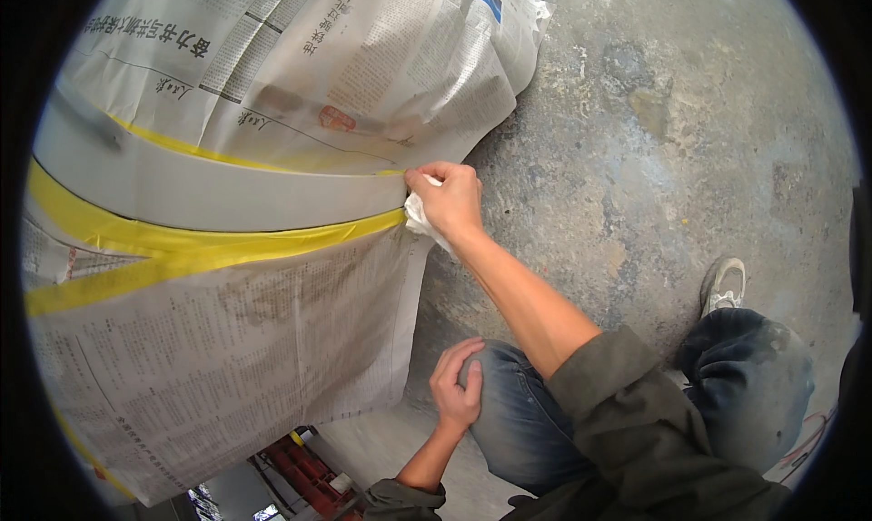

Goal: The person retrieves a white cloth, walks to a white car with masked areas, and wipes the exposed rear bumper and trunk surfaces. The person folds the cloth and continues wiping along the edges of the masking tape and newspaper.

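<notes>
Head view: a smooth, light-grey, curved strip of panel point(263, 195) lies at the left of the working area, between two masked zones; its long axis runs roughly left to right, sloping down from the upper left and levelling off; its narrower end points right, toward the bare right hand point(450, 198). Bright yellow adhesive tape point(277, 241) follows the strip's lower edge and forks at the left; a thinner yellow tape line point(195, 150) follows the upper edge; printed newspaper sheets point(245, 348) cover the surfaces above and below.

The right hand is closed at the strip's right end, fingers curled and thumb pressed in; it grips a crumpled white wipe point(417, 218), cloth or paper, I cannot tell which; the wipe's longer direction runs downward and slightly right, beneath the fingers.

The bare left hand point(457, 389) rests on the knee of the faded blue denim trousers point(518, 421); its fingers are extended and loosely bent, the thumb apart; no object shows in it. A pale, scuffed shoe point(724, 285) stands on the stained grey concrete floor point(627, 194).
</notes>
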`<control>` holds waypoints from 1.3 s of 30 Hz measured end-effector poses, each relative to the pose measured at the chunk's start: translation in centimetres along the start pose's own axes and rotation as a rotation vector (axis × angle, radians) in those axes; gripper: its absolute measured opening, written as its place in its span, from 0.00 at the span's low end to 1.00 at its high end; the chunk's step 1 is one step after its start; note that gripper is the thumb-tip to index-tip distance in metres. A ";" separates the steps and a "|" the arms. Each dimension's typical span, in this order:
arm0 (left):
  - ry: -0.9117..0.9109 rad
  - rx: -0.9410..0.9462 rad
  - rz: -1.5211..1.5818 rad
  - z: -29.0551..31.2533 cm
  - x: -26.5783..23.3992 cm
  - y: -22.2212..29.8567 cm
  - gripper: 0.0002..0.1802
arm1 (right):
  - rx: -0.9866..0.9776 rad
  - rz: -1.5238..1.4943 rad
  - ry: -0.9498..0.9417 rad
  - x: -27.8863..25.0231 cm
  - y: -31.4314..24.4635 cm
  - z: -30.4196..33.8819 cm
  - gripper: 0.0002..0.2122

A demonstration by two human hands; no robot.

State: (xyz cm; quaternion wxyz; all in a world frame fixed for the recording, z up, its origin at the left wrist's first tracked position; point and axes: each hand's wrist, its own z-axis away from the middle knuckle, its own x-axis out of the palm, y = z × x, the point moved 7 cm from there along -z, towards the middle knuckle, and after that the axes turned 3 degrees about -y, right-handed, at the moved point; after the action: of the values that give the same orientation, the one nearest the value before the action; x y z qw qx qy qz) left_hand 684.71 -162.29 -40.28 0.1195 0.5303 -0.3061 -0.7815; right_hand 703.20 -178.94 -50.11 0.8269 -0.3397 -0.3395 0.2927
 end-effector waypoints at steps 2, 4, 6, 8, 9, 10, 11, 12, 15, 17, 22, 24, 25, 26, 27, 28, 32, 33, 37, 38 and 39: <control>0.002 -0.021 0.003 0.0 0.0 0.0 0.14 | -0.024 0.001 -0.010 0.0 -0.3 0.3 0.13; 0.003 -0.031 0.005 0.1 0.1 -0.2 0.14 | -0.026 0.012 -0.017 -0.1 -0.4 0.5 0.13; 0.000 -0.020 0.005 -0.1 0.0 -0.2 0.14 | -0.013 0.030 -0.014 -0.2 -0.4 0.4 0.13; -0.003 -0.025 0.006 -0.2 0.0 0.0 0.14 | -0.033 0.024 -0.022 -0.1 -0.5 0.5 0.13; -0.004 -0.029 0.007 -0.2 0.1 0.0 0.14 | -0.041 0.021 -0.027 -0.1 -0.4 0.6 0.13; -0.002 -0.024 0.007 -0.2 0.1 0.0 0.14 | -0.031 0.023 -0.026 -0.1 -0.3 0.4 0.13; -0.001 -0.019 0.006 -0.2 0.0 0.0 0.14 | -0.020 0.025 -0.025 -0.1 -0.3 0.2 0.13; 0.000 -0.013 0.006 -0.3 0.0 0.0 0.14 | -0.010 0.026 -0.024 -0.2 -0.3 0.1 0.13; -0.005 -0.019 0.002 -0.1 0.1 -0.1 0.13 | -0.062 0.013 -0.020 -0.2 -0.2 0.4 0.12; 0.000 -0.008 0.007 -0.2 0.0 -0.1 0.13 | -0.049 0.053 -0.009 -0.2 -0.2 -0.3 0.12; 0.004 -0.009 0.006 -0.1 -0.1 -0.2 0.13 | -0.053 0.036 -0.023 -0.1 -0.6 0.7 0.12; -0.001 0.000 0.007 -0.4 -0.2 -0.1 0.14 | -0.047 0.071 -0.020 -0.3 -1.0 -0.1 0.12; -0.002 -0.007 0.009 -0.2 -0.1 -0.1 0.14 | -0.031 0.011 -0.035 -0.3 -0.8 0.4 0.12; -0.004 -0.011 0.011 0.0 0.0 -0.2 0.14 | -0.044 0.004 -0.041 -0.2 -0.9 0.5 0.12; -0.005 -0.016 0.013 0.1 0.0 -0.2 0.14 | -0.057 -0.002 -0.048 -0.1 -1.0 0.6 0.12; -0.004 -0.008 0.016 -0.1 0.0 -0.2 0.14 | -0.070 -0.007 -0.054 0.0 -1.1 0.6 0.12; -0.005 -0.017 0.008 0.2 0.0 -0.2 0.14 | -0.057 0.014 -0.043 -0.3 -1.0 0.5 0.12; -0.008 -0.026 -0.002 0.2 0.0 -0.3 0.14 | -0.044 0.036 -0.041 -0.2 -0.9 0.7 0.12; 0.007 -0.014 0.013 0.3 -0.1 -0.3 0.14 | -0.024 0.049 -0.042 -0.2 -0.7 -0.1 0.12; 0.008 -0.017 0.011 0.4 -0.1 -0.4 0.14 | -0.028 0.033 -0.046 -0.2 -0.8 0.5 0.12; 0.010 -0.021 0.008 0.4 -0.1 -0.5 0.14 | -0.031 0.017 -0.050 -0.2 -1.1 0.9 0.12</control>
State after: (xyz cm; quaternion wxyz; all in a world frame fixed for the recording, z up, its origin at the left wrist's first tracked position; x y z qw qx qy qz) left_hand 684.44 -161.67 -40.36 0.1298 0.5315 -0.2996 -0.7816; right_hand 702.67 -179.37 -48.86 0.8102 -0.3478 -0.3618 0.3028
